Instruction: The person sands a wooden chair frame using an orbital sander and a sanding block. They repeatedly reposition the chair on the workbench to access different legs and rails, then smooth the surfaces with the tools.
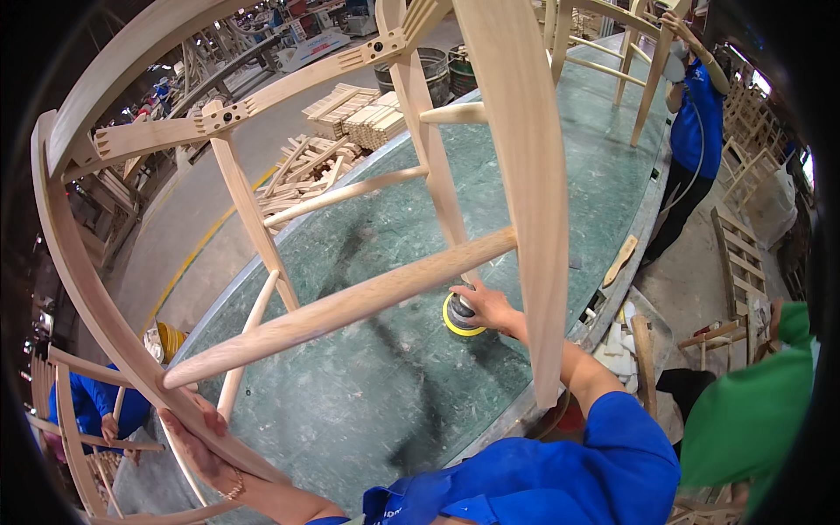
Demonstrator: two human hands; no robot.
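Note:
A pale, unfinished wooden chair frame (534, 175) stands tilted over the green tabletop and fills much of the head view. Its round stretcher (341, 308) crosses between two legs in front of me. My left hand (199, 442) is wrapped round the curved leg at the lower left, below the stretcher's end. Beyond the stretcher, my right hand (490, 308) grips a round power sander (460, 317) with a yellow rim, low over the tabletop. The sander's top is partly covered by my fingers, and I cannot tell whether its pad touches any wood.
The long green worktable (350, 420) has a metal edge. A brush (620, 261) lies at its right side. Stacked wood strips (354, 118) lie on the floor beyond. Co-workers in blue (700, 122) are at the far right and lower left (87, 402); a green sleeve (752, 420) is close at right.

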